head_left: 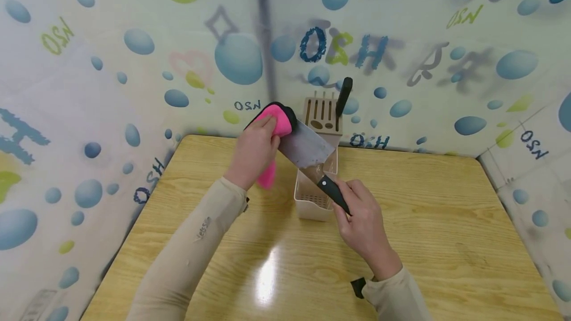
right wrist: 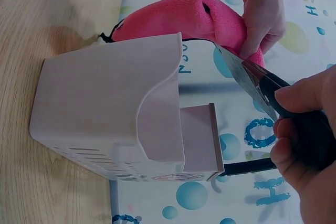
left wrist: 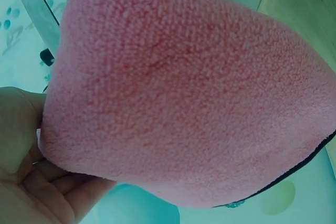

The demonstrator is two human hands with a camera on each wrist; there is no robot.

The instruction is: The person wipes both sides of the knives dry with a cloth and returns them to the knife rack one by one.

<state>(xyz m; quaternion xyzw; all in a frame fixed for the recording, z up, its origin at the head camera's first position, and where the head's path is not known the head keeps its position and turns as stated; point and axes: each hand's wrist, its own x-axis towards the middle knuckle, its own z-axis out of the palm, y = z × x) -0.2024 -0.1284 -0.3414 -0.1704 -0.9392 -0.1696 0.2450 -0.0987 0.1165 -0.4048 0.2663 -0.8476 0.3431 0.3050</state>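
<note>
My right hand [head_left: 363, 217] grips the black handle [head_left: 332, 192] of a cleaver, whose broad steel blade [head_left: 308, 147] points up and to the left. Over the far end of that blade, my left hand [head_left: 254, 150] pinches a pink cloth [head_left: 281, 118] with dark edging. The cloth [left wrist: 184, 87] fills most of the left wrist view and hides part of the blade. Behind and beneath the cleaver stands a pale knife holder [right wrist: 105, 93] with a slotted top [head_left: 321, 115]. Another black handle [head_left: 344, 95] sticks up from its right slot.
The wooden table [head_left: 424, 202] carries the holder near its back edge. A low front bin [head_left: 314, 207] with a perforated floor is part of it. A patterned wall covering [head_left: 401, 83] with blue and green spots rises behind and at both sides.
</note>
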